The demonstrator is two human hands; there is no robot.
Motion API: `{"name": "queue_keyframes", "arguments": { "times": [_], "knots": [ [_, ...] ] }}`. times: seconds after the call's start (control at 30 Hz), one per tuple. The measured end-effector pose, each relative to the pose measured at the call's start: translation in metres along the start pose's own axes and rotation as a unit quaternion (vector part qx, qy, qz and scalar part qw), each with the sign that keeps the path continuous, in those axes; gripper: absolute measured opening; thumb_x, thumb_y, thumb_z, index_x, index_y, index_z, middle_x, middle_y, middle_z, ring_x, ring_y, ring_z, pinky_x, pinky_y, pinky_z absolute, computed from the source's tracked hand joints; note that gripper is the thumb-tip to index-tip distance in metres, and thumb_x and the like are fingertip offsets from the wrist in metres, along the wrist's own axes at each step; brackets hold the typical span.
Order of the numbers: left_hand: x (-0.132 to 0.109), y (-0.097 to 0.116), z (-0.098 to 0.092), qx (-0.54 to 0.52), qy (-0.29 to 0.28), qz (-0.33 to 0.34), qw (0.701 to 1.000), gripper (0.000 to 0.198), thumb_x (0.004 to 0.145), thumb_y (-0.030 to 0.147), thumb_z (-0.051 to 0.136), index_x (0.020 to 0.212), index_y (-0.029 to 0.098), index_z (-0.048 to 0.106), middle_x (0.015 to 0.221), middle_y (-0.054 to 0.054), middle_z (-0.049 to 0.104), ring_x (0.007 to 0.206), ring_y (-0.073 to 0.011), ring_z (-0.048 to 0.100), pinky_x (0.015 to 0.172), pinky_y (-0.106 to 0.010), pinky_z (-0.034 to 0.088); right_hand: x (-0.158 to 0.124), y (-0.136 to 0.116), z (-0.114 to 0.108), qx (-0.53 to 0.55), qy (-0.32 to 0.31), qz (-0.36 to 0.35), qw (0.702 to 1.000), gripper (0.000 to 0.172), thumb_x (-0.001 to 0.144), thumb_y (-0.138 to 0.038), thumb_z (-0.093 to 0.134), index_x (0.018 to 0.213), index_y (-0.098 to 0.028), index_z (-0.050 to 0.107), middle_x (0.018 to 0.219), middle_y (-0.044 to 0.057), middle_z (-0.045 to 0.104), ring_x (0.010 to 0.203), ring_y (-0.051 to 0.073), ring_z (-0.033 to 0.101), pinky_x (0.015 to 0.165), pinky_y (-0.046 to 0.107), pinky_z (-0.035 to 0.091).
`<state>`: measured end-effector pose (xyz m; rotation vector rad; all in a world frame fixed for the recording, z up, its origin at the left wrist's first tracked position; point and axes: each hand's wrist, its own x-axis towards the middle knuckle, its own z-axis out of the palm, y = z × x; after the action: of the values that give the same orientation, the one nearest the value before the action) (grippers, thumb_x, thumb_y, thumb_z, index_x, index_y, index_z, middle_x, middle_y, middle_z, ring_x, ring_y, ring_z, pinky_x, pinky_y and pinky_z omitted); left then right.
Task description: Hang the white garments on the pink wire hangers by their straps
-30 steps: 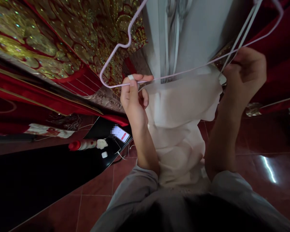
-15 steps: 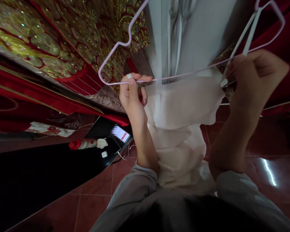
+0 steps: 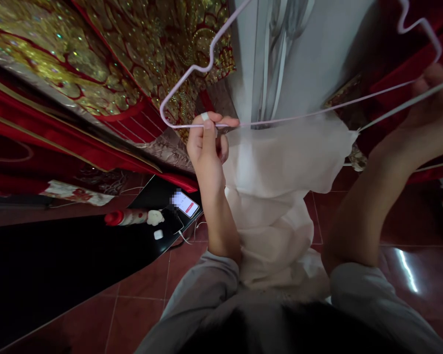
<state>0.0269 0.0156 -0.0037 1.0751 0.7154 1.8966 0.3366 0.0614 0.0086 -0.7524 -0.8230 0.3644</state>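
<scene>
My left hand [image 3: 206, 147] is closed, pinching the bottom bar of a pale pink wire hanger [image 3: 280, 118] together with the top edge of a sheer white garment [image 3: 276, 196] that hangs down between my arms. My right hand [image 3: 424, 118], blurred at the right edge, is closed on a thin white strap [image 3: 395, 109] of the garment, drawn taut near the hanger's right end. The hanger's hook end is out of view above.
Red garments with gold embroidery [image 3: 107, 64] hang at the left, more red fabric at the right. A grey-white panel [image 3: 310, 54] stands behind the hanger. A black table [image 3: 59, 265] carries a phone [image 3: 185, 204], a bottle [image 3: 129, 217] and a small white box. Red floor tiles [image 3: 409, 236] lie below.
My right hand has moved right and slightly down, pulling the white strap out taut. The hanger has shifted a little to the right and up. My left hand keeps its pinch.
</scene>
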Motion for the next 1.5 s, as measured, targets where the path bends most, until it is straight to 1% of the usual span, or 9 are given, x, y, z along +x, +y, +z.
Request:
{"name": "queue_keyframes", "arguments": {
  "times": [0.17, 0.37, 0.7, 0.8, 0.9, 1.03, 1.3, 1.4, 1.5],
  "knots": [
    [-0.001, -0.004, -0.001, 0.034, 0.034, -0.050, 0.998, 0.023, 0.106, 0.041, 0.056, 0.096, 0.021, 0.063, 0.093, -0.006, 0.073, 0.045, -0.0095, 0.027, 0.049, -0.029, 0.022, -0.033, 0.002, 0.003, -0.056, -0.079, -0.271, 0.958, 0.056, 0.085, -0.006, 0.035, 0.107, -0.033, 0.079, 0.098, -0.009, 0.077, 0.078, 0.007, 0.073, 0.063, 0.020, 0.052],
    [-0.006, 0.008, 0.008, 0.038, 0.027, -0.047, 0.998, 0.015, 0.103, 0.030, 0.057, 0.091, 0.021, 0.062, 0.091, -0.005, 0.073, 0.043, -0.0092, 0.022, 0.045, -0.030, 0.013, -0.073, -0.019, 0.039, -0.261, -0.314, -0.142, 0.902, 0.043, 0.089, -0.027, 0.062, 0.131, -0.035, 0.066, 0.115, -0.001, 0.076, 0.109, 0.022, 0.072, 0.109, 0.051, 0.054],
    [0.015, 0.003, -0.058, 0.222, 0.207, 0.200, 0.932, 0.019, 0.083, 0.009, 0.057, 0.093, 0.014, 0.072, 0.094, -0.004, 0.074, 0.052, -0.0075, 0.040, 0.044, -0.023, 0.025, -0.086, -0.012, 0.030, -0.252, -0.290, -0.125, 0.915, 0.037, 0.100, -0.039, 0.047, 0.134, -0.046, 0.060, 0.112, -0.005, 0.074, 0.107, 0.022, 0.070, 0.114, 0.055, 0.047],
    [0.027, 0.012, -0.075, 0.209, 0.125, 0.255, 0.936, 0.029, 0.080, 0.021, 0.078, 0.107, 0.012, 0.075, 0.104, -0.007, 0.075, 0.081, -0.0163, 0.064, 0.076, -0.031, 0.054, -0.088, -0.016, 0.033, -0.232, -0.297, -0.112, 0.919, 0.038, 0.100, -0.039, 0.044, 0.133, -0.050, 0.060, 0.113, -0.007, 0.074, 0.109, 0.022, 0.068, 0.113, 0.053, 0.047],
    [0.036, 0.029, -0.067, 0.216, -0.003, 0.184, 0.959, 0.043, 0.079, 0.033, 0.088, 0.117, 0.019, 0.074, 0.112, -0.006, 0.075, 0.104, -0.0239, 0.067, 0.102, -0.043, 0.052, -0.091, -0.019, 0.034, -0.258, -0.301, -0.079, 0.915, 0.037, 0.100, -0.041, 0.041, 0.127, -0.056, 0.062, 0.114, -0.009, 0.074, 0.116, 0.022, 0.065, 0.113, 0.049, 0.048],
    [0.049, 0.053, -0.039, 0.254, -0.098, 0.125, 0.954, 0.019, 0.085, 0.022, 0.086, 0.100, 0.019, 0.075, 0.091, -0.002, 0.071, 0.087, -0.0189, 0.064, 0.090, -0.035, 0.055, -0.093, -0.023, 0.036, -0.274, -0.292, -0.060, 0.914, 0.036, 0.097, -0.042, 0.041, 0.116, -0.059, 0.066, 0.111, -0.012, 0.074, 0.114, 0.023, 0.066, 0.121, 0.052, 0.041],
    [0.060, 0.086, -0.007, 0.291, -0.096, 0.019, 0.952, 0.009, 0.091, 0.010, 0.075, 0.098, 0.013, 0.080, 0.097, -0.002, 0.066, 0.092, -0.0150, 0.058, 0.086, -0.019, 0.050, -0.095, -0.028, 0.040, -0.251, -0.292, -0.079, 0.919, 0.033, 0.095, -0.031, 0.046, 0.103, -0.046, 0.074, 0.103, -0.009, 0.075, 0.107, 0.020, 0.070, 0.123, 0.051, 0.041],
    [0.062, 0.079, -0.007, 0.255, -0.122, 0.080, 0.956, 0.014, 0.092, 0.002, 0.071, 0.101, 0.009, 0.078, 0.099, -0.003, 0.065, 0.089, -0.0133, 0.059, 0.082, -0.018, 0.049, -0.095, -0.026, 0.040, -0.239, -0.298, -0.104, 0.918, 0.033, 0.096, -0.029, 0.046, 0.104, -0.042, 0.075, 0.104, -0.006, 0.075, 0.106, 0.020, 0.070, 0.122, 0.052, 0.042],
    [0.059, 0.059, -0.012, 0.195, -0.026, 0.143, 0.970, 0.025, 0.094, -0.008, 0.063, 0.111, 0.008, 0.067, 0.093, -0.002, 0.064, 0.077, -0.0123, 0.058, 0.070, -0.022, 0.047, -0.096, -0.023, 0.039, -0.247, -0.292, -0.105, 0.918, 0.033, 0.098, -0.031, 0.045, 0.104, -0.043, 0.075, 0.105, -0.005, 0.075, 0.107, 0.020, 0.070, 0.119, 0.052, 0.044]
  ]
}}
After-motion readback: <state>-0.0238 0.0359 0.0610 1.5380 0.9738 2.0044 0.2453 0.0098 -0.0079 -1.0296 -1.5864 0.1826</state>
